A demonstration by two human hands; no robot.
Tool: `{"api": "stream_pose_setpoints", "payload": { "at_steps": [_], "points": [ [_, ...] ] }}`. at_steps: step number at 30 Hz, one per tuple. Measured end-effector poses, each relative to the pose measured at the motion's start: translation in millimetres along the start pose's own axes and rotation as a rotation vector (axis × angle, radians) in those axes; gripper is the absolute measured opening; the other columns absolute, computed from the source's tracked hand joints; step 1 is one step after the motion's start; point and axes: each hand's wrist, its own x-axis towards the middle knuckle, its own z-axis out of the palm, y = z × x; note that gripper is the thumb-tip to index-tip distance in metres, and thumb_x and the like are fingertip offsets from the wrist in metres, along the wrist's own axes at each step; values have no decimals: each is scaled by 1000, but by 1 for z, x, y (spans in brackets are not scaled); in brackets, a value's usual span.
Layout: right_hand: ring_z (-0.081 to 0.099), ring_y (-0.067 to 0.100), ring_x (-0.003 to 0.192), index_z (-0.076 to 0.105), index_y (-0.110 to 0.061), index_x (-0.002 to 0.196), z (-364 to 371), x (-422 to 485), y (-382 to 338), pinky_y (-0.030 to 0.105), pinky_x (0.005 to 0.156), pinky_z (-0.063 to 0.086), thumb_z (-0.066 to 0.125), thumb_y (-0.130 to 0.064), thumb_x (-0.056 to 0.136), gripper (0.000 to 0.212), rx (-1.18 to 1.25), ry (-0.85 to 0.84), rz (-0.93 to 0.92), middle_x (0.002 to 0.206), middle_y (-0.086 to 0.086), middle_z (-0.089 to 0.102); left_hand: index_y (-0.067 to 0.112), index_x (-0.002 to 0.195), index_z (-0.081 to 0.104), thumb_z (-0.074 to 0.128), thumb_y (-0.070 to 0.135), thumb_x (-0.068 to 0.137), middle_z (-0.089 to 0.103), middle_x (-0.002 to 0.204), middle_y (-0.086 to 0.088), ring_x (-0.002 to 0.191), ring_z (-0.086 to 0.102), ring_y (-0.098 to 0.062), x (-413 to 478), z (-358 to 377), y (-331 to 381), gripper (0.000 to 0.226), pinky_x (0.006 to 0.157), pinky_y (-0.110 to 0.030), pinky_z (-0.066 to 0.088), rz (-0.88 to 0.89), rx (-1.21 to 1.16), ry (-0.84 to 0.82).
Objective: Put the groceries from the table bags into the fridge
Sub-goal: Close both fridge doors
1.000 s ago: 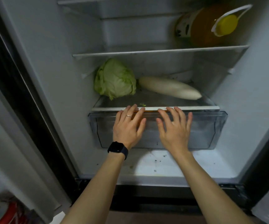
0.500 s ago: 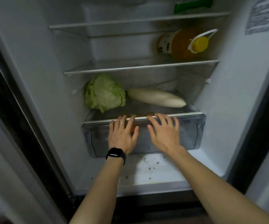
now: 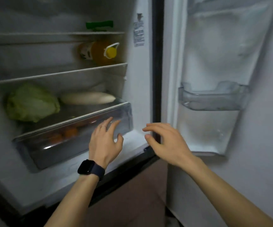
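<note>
White radish (image 3: 87, 98) lies on the shelf (image 3: 83, 110) above the drawer (image 3: 50, 149), long axis left to right, tapered tip rightward; left hand (image 3: 105, 141) and right hand (image 3: 167, 142) both spread, holding nothing

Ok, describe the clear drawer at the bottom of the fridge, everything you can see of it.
The drawer is a wide, shallow bin of clear, slightly smoky plastic with a glossy front. It sits low in the fridge, apparently pushed in, under the cover shelf carrying the cabbage and white radish. Blurry orange round things show through its front. The left hand hovers, fingers spread, at its right end; contact cannot be told. The right hand is apart from it.
</note>
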Motion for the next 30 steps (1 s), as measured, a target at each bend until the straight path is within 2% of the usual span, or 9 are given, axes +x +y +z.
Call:
{"api": "stream_pose_setpoints", "payload": {
  "at_steps": [5, 9, 12, 14, 16, 19, 23, 26, 30],
  "points": [
    [63, -1, 107, 75, -33, 103, -87, -48, 44, 23, 93, 49, 65, -28, 96, 13, 199, 199, 219, 108, -22, 71, 30, 140, 53, 62, 26, 90, 44, 150, 0, 136, 41, -21, -2, 4, 113, 50, 110, -40, 39, 229, -294, 90],
    [68, 4, 92, 75, -29, 93, -147, -56, 79, 25, 85, 53, 65, -22, 96, 12, 287, 444, 336, 94, -15, 75, 31, 141, 51, 62, 28, 90, 40, 153, 1, 138, 38, -20, 12, 0, 189, 52, 111, -37, 38, 360, -424, 157],
    [68, 9, 93, 73, -30, 91, -181, -47, 113, 38, 87, 55, 61, -37, 93, 13, 347, 612, 410, 92, -13, 74, 31, 142, 50, 58, 36, 90, 39, 154, -1, 140, 36, -21, 27, 2, 234, 53, 113, -46, 37, 422, -410, 207],
    [66, 10, 99, 70, -34, 93, -198, -34, 137, 46, 93, 55, 54, -51, 86, 25, 379, 652, 462, 96, -17, 71, 31, 142, 50, 56, 41, 91, 41, 153, -2, 142, 35, -23, 36, 7, 260, 52, 113, -54, 34, 430, -350, 212],
    [64, 13, 104, 65, -35, 106, -210, -18, 160, 49, 99, 51, 50, -50, 92, 25, 399, 628, 508, 105, -16, 68, 35, 141, 50, 52, 48, 92, 41, 154, -1, 145, 31, -22, 44, 14, 283, 51, 116, -59, 24, 390, -247, 214],
    [58, 22, 121, 55, -22, 135, -219, 7, 188, 45, 107, 45, 45, -43, 101, 41, 428, 525, 547, 122, -3, 60, 44, 136, 52, 42, 65, 91, 41, 154, 3, 147, 27, -19, 51, 27, 309, 50, 116, -62, 8, 254, -140, 219],
    [39, 22, 142, 40, -12, 150, -215, 26, 205, 25, 111, 26, 34, -40, 107, 52, 389, 351, 533, 153, 7, 44, 40, 113, 69, 51, 76, 83, 55, 141, 3, 137, 43, -22, 53, 45, 318, 50, 113, -67, 12, 200, -50, 363],
    [23, 22, 151, 22, -12, 158, -192, 26, 210, 32, 120, 17, 30, -47, 106, 63, 365, 221, 547, 164, 8, 25, 35, 105, 72, 56, 75, 81, 59, 136, 3, 128, 51, -22, 53, 50, 315, 50, 113, -65, 17, 209, -20, 444],
    [22, 25, 151, 17, -24, 159, -163, 12, 216, 43, 122, 20, 36, -48, 105, 63, 370, 323, 496, 164, 6, 25, 37, 115, 69, 51, 76, 82, 56, 139, 4, 127, 50, -21, 48, 48, 316, 54, 113, -65, 17, 194, -30, 443]
  ]
}}
